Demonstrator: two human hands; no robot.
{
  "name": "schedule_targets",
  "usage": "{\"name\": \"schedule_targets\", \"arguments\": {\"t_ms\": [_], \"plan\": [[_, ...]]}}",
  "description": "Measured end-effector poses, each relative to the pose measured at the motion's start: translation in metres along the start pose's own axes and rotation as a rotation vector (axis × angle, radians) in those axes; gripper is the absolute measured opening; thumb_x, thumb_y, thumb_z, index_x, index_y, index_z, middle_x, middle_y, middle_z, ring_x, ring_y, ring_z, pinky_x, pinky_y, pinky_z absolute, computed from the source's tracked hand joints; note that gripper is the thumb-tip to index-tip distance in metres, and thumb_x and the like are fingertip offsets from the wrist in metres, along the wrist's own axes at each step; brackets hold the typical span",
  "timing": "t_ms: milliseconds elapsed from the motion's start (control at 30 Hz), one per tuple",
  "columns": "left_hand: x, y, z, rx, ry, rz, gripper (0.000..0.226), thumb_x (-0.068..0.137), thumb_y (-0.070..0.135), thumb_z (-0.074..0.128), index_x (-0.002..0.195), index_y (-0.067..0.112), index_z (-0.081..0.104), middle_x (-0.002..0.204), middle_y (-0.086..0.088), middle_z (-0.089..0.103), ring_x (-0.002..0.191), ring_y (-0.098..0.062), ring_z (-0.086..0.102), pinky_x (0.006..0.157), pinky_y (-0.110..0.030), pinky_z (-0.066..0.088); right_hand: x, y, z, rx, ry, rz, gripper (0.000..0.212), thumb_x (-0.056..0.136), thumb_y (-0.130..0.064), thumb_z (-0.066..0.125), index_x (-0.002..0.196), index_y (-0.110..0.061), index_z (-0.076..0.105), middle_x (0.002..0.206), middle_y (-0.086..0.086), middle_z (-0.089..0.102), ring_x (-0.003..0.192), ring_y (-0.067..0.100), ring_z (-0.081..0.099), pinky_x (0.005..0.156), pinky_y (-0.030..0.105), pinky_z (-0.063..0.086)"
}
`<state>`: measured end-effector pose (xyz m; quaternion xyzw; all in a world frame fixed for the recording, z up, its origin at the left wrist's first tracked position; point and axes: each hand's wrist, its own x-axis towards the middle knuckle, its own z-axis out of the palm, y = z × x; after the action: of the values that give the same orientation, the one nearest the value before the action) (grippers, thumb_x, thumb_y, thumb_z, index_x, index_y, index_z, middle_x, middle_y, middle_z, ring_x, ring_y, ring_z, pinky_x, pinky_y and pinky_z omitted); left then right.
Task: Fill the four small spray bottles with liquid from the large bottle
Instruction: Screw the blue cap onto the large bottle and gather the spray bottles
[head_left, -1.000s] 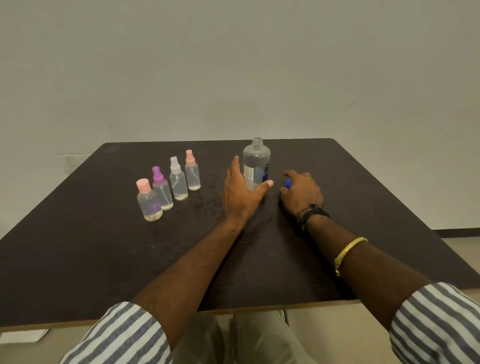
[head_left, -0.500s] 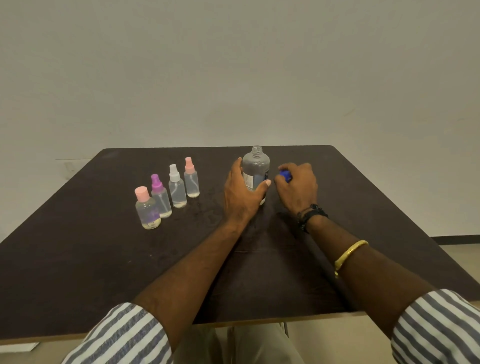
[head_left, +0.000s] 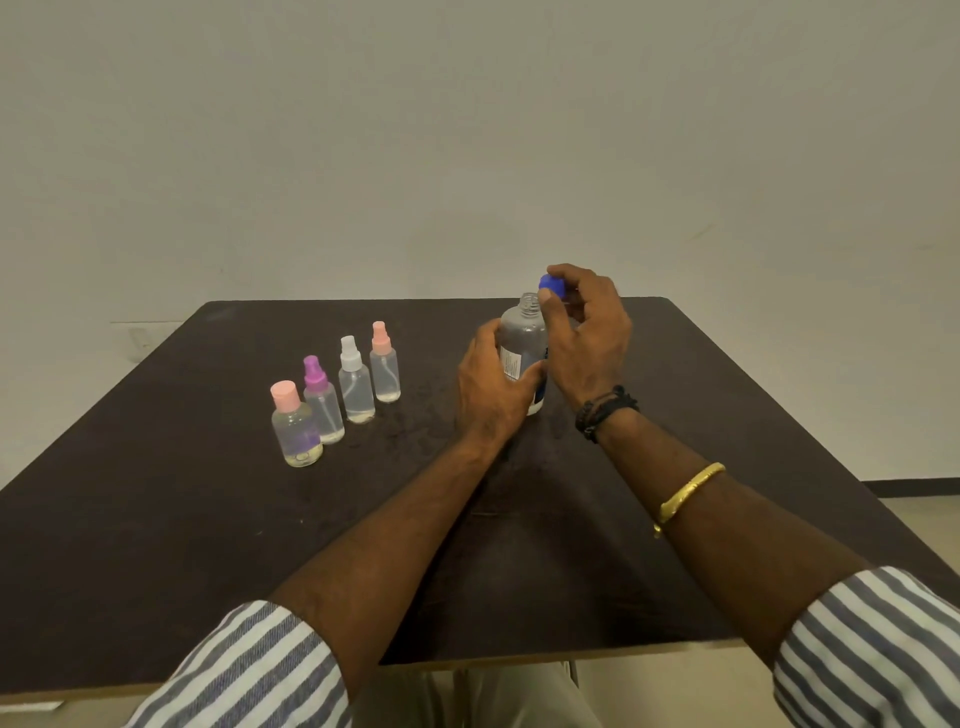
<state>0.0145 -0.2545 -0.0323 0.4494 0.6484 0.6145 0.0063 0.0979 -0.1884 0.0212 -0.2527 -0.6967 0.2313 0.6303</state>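
The large clear bottle (head_left: 523, 338) stands upright on the dark table (head_left: 208, 519), its neck uncapped. My left hand (head_left: 491, 387) grips its body from the left. My right hand (head_left: 587, 338) pinches the blue cap (head_left: 550, 283) just above and to the right of the bottle's mouth. Left of them, several small capped spray bottles holding clear liquid stand in a diagonal row: a pink flat-capped one (head_left: 295, 428) nearest, then a purple-topped one (head_left: 322, 400), a white-topped one (head_left: 356, 382) and a pink-topped one (head_left: 384, 364).
Wet spots (head_left: 415, 410) mark the table between the small bottles and the large one. A plain wall rises behind the table's far edge. The near table edge crosses just above my striped sleeves.
My right hand lifted the blue cap from table level up to the bottle's mouth. My left hand closed around the large bottle's body. The camera tilted, so the table sits lower in view.
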Motion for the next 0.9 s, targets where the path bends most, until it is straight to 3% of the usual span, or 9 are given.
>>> {"name": "schedule_targets", "arguments": {"t_ms": [133, 267, 433, 633, 767, 900], "plan": [[0.002, 0.001, 0.004, -0.021, -0.017, 0.002, 0.072, 0.079, 0.047, 0.081, 0.136, 0.017, 0.050, 0.125, 0.008, 0.062, 0.105, -0.002, 0.056, 0.079, 0.002, 0.039, 0.000, 0.004, -0.001, 0.016, -0.011, -0.008, 0.022, 0.095, -0.017, 0.067, 0.116, -0.011, 0.068, 0.109, 0.006, 0.067, 0.096, 0.015, 0.065, 0.081, 0.008, 0.050], [0.001, -0.006, 0.013, 0.001, -0.022, 0.019, 0.069, 0.079, 0.047, 0.081, 0.134, 0.018, 0.052, 0.125, 0.005, 0.064, 0.107, -0.005, 0.059, 0.084, -0.009, 0.044, 0.000, 0.011, -0.005, -0.004, -0.036, -0.011, 0.023, 0.096, -0.020, 0.066, 0.117, -0.011, 0.068, 0.111, 0.005, 0.067, 0.098, 0.015, 0.066, 0.083, 0.012, 0.052], [0.003, -0.004, 0.022, -0.014, -0.029, 0.025, 0.059, 0.083, 0.040, 0.080, 0.130, 0.018, 0.054, 0.119, 0.006, 0.066, 0.103, -0.007, 0.061, 0.083, -0.014, 0.048, 0.000, 0.015, -0.006, -0.050, -0.086, 0.021, 0.022, 0.094, -0.018, 0.065, 0.116, -0.018, 0.070, 0.108, -0.004, 0.067, 0.097, 0.004, 0.063, 0.082, 0.019, 0.054], [0.005, -0.004, 0.027, -0.026, -0.041, 0.024, 0.061, 0.080, 0.037, 0.082, 0.131, 0.017, 0.054, 0.115, 0.004, 0.066, 0.096, -0.006, 0.059, 0.078, -0.010, 0.046, 0.001, 0.016, -0.008, -0.063, -0.095, 0.059, 0.028, 0.092, -0.010, 0.060, 0.117, -0.016, 0.072, 0.108, -0.005, 0.073, 0.098, 0.005, 0.065, 0.084, 0.012, 0.050], [0.006, -0.004, 0.026, -0.016, -0.049, 0.021, 0.065, 0.079, 0.041, 0.082, 0.131, 0.015, 0.053, 0.117, 0.003, 0.066, 0.101, -0.010, 0.061, 0.079, -0.011, 0.045, 0.005, 0.019, -0.007, -0.076, -0.109, 0.079, 0.024, 0.088, -0.019, 0.065, 0.110, -0.022, 0.073, 0.101, -0.006, 0.072, 0.096, 0.010, 0.064, 0.080, 0.016, 0.046], [0.004, -0.004, 0.026, -0.035, -0.050, 0.016, 0.067, 0.078, 0.043, 0.083, 0.132, 0.015, 0.054, 0.119, 0.003, 0.066, 0.105, -0.010, 0.062, 0.083, -0.013, 0.048, 0.007, 0.020, -0.007, -0.090, -0.101, 0.078, 0.021, 0.085, -0.026, 0.073, 0.106, -0.026, 0.071, 0.097, -0.005, 0.069, 0.092, 0.008, 0.060, 0.077, 0.010, 0.042]]}}
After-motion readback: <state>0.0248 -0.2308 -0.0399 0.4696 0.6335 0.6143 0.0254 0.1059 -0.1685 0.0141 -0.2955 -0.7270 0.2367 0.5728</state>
